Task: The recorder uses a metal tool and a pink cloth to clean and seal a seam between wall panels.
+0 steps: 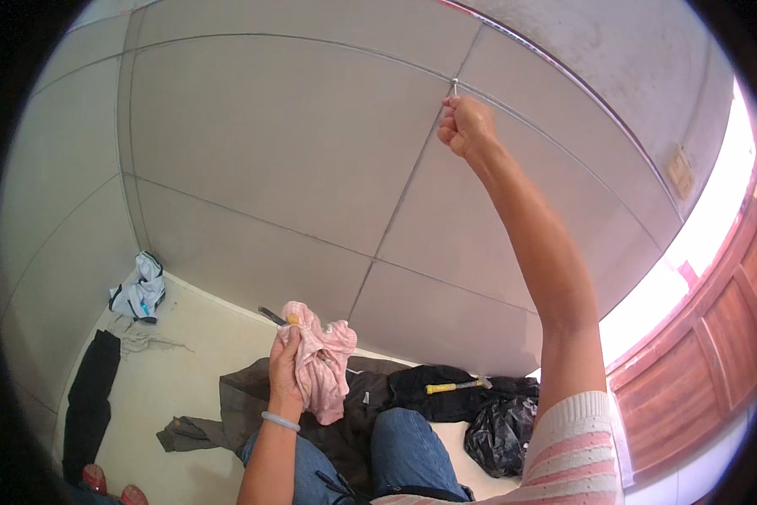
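At the wall joint (413, 172) — right hand (467, 124) grips a slim pale tool (455, 87), left hand (286, 370) clutches pink cloth (328, 360) — uneven pressure could scratch the tile (286, 126).

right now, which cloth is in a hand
The pink cloth, in the left hand; the white cloth and black cloth at left lie on the floor.

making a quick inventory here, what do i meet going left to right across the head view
Long black cloth → crumpled pale cloth with dark trim → left hand → pink cloth → right hand → wooden door.
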Motion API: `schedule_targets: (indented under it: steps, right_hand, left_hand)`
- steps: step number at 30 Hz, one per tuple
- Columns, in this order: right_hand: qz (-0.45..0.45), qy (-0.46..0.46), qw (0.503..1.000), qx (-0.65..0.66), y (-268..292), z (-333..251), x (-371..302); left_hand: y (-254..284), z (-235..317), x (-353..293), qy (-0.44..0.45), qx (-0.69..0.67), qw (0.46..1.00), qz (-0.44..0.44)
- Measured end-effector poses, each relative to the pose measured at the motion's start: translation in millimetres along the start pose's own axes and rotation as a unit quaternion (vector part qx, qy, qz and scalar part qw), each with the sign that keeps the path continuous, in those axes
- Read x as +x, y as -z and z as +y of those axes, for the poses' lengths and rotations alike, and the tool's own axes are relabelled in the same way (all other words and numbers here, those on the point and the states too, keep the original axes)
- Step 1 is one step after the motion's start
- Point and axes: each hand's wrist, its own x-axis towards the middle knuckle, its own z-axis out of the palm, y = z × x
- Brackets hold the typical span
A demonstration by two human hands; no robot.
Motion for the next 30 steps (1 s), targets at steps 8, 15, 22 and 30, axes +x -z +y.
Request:
schedule_targets:
  steps: [8,15,22,30]
  right_hand:
    - [0.006,-0.054,0.998,0.035,5.1,15.3,-6.0]
    - [-0.172,-0.203,0.958,-0.105,27.1,77.5,-91.3]
    - [-0.393,-0.226,0.835,-0.313,62.3,168.8,-239.6]
    - [-0.492,-0.154,0.741,-0.43,107.1,208.5,-241.6]
  left_hand:
    - [-4.9,-2.5,-2.0,-0.013,0.024,1.0,0.004]
    - [5.1,1.2,-2.6,-0.036,0.01,0.999,-0.013]
    - [-11.1,3.1,-7.0,-0.009,-0.135,0.99,-0.044]
    - [4.0,-2.5,4.6,-0.047,-0.018,0.998,-0.028]
